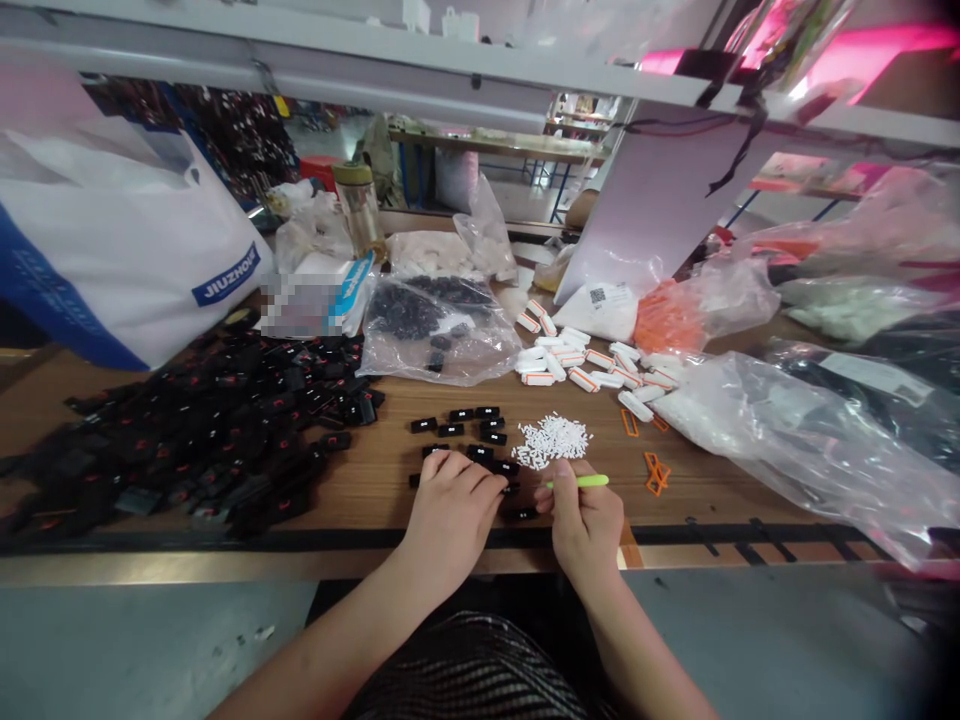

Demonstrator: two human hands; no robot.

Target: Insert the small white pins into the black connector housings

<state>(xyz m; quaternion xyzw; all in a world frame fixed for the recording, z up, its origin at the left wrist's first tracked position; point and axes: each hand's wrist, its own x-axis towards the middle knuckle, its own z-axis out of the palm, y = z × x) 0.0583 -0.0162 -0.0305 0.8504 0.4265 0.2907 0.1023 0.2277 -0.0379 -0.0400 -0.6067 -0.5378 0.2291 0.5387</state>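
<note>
My left hand [459, 505] rests low over a group of small black plastic blocks [480, 453] with two white dots on top. Its fingers are bent and close together; what they grip is hidden beneath them. In my right hand [589, 520], thumb and fingers close around a slim yellow-green pen-like tool [592, 481], whose working tip I cannot make out. Just beyond that hand lies a heap of tiny white pins [553, 440]. One black block [523, 514] lies between my hands, near the table's front edge.
A large pile of black parts [225, 430] covers the left. Behind are a clear bag of black pieces [442, 320], white-and-orange parts [585, 362] and a bottle [360, 210]. Orange frames [657, 474] and plastic bags [810, 430] lie right. A shelf [450, 75] crosses above.
</note>
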